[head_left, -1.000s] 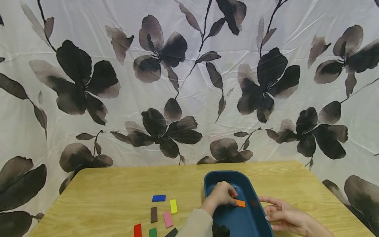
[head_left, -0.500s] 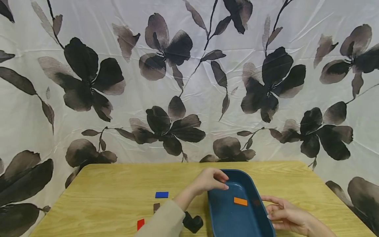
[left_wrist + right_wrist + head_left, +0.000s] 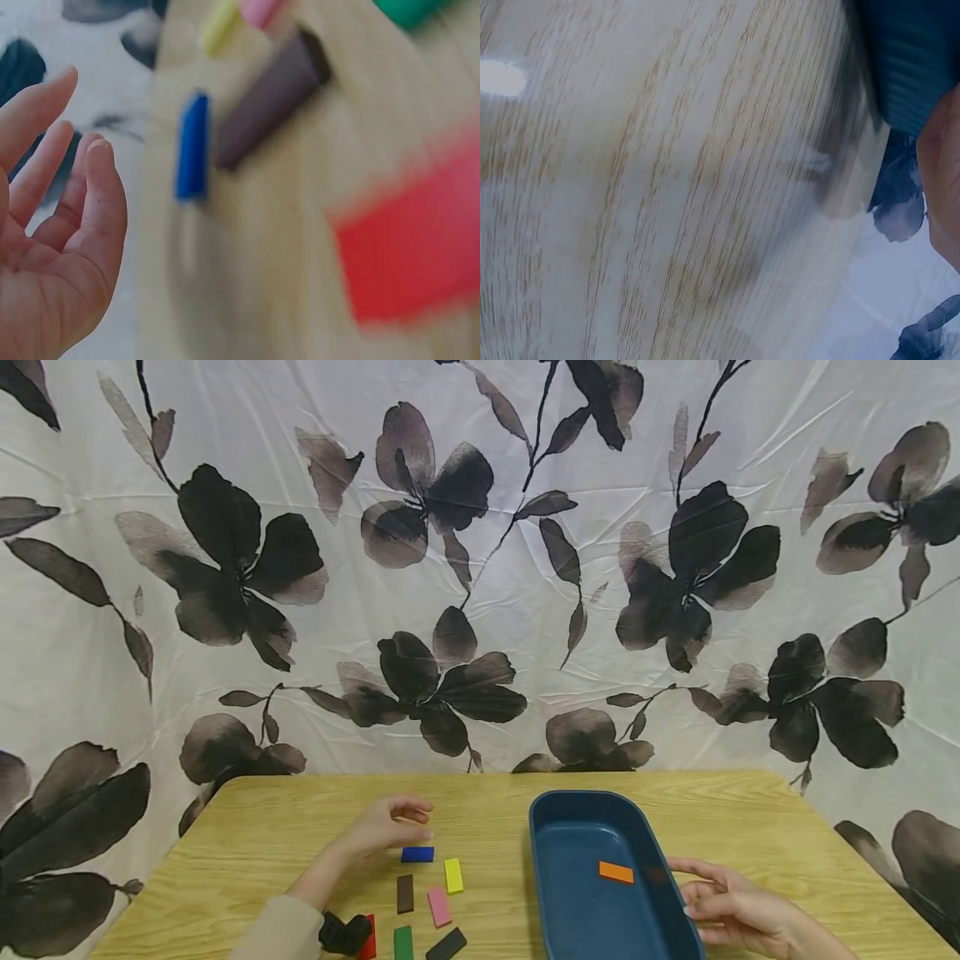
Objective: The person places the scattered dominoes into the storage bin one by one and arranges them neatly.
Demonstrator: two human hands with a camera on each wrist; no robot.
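Note:
My left hand [image 3: 381, 827] hovers just behind and left of a flat blue block [image 3: 417, 854], its fingers loosely bent with nothing between them. In the left wrist view the same hand [image 3: 64, 255] is at the left, apart from the blue block. A dark blue tray [image 3: 577, 910] stands on the right of the table, with one orange block [image 3: 616, 872] lying on its floor. My right hand [image 3: 738, 906] touches the tray's right outer side, fingers relaxed and thumb near the rim. Only part of this hand [image 3: 943, 180] shows in the right wrist view.
Brown [image 3: 405, 893], yellow [image 3: 453, 876], pink [image 3: 438, 907], green [image 3: 403, 942] and dark grey blocks [image 3: 446, 944] lie spread left of the tray. A red block [image 3: 368, 939] is partly covered by the black wrist camera [image 3: 343, 935]. Floral cloth [image 3: 570, 610] hangs behind the wooden table [image 3: 262, 827].
My left hand has let go of the orange block in the tray, lifted over the left rim and moved left to the blue block. The right hand has stayed at the tray's side.

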